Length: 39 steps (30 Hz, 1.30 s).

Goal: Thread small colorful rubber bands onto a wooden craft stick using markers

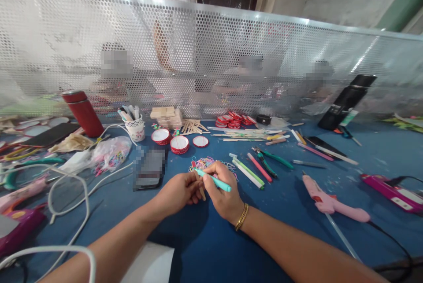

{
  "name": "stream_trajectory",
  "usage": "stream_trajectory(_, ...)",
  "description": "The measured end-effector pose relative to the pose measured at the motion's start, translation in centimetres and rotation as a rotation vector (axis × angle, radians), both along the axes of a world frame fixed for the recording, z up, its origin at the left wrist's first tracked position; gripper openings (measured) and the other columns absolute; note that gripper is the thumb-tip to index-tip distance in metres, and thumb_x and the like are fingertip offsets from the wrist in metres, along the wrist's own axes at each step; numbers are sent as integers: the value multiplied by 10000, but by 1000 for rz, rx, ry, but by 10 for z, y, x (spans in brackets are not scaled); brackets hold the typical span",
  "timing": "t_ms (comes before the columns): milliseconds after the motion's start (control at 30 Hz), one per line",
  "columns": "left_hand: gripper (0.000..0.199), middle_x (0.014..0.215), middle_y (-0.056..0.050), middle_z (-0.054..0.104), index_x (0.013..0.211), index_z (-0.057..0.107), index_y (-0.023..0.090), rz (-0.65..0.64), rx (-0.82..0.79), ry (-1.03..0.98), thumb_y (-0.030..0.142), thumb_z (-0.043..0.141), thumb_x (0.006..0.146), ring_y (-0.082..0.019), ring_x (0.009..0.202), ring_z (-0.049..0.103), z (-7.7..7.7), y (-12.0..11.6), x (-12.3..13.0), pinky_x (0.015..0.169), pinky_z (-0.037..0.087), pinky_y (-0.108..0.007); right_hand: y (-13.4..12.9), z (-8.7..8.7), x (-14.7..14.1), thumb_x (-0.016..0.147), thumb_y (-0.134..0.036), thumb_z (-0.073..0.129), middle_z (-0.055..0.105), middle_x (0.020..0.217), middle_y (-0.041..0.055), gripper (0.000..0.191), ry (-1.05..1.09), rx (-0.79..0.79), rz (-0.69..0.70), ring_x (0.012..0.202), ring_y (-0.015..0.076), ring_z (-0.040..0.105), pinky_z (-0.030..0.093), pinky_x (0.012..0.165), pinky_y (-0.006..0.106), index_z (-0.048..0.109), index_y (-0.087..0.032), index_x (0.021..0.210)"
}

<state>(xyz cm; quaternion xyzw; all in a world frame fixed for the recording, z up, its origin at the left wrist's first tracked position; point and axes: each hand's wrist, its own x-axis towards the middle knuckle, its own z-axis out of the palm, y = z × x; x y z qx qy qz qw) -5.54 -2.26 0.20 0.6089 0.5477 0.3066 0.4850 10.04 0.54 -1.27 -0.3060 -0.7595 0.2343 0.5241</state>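
My left hand [185, 189] pinches a thin wooden stick [202, 192] whose upper end is red. Close beside it, my right hand [224, 190] holds a turquoise marker [218, 181] like a pen, its tip at the upper part of the stick. Behind both hands lies a pile of colourful rubber bands [208, 162], partly hidden by them. Several markers, among them a green one [249, 169] and a red one [260, 167], rest to the right of my right hand. A gold bracelet is on my right wrist.
Left: a phone [150, 168], white cables, a cup of markers [135, 128] and a red bottle [83, 113]. Behind: round red-rimmed pieces [179, 144] and wooden sticks [194, 127]. Right: green-handled pliers [264, 162], a pink glue gun [330, 202] and a black bottle [343, 104]. People sit beyond a perforated screen.
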Motion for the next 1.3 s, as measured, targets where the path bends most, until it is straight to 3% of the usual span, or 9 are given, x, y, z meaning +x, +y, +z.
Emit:
stream_trajectory(400,376,718,-39,644,800,562,147,-32,9,9,502,461,876,-92,570,544,-5,1,-3,534,430,-211,3,-1,2,855,-232,494,609,792,23,76,-5,-20,-81,799,181,569,424,736,304,557,-197,831)
stream_trajectory(867,347,692,-16,624,772,555,162,-14,23,-10,472,452,889,-90,566,550,-7,3,-3,537,435,-203,-1,4,0,859,-238,492,601,784,21,92,-10,16,-20,794,183,554,421,750,319,565,-203,816)
stream_trajectory(1300,387,706,-29,634,787,563,158,-19,0,3,525,468,865,-91,565,545,-3,1,-1,530,427,-204,1,3,2,854,-221,488,606,786,19,86,-14,35,-83,800,181,550,412,772,325,559,-199,810)
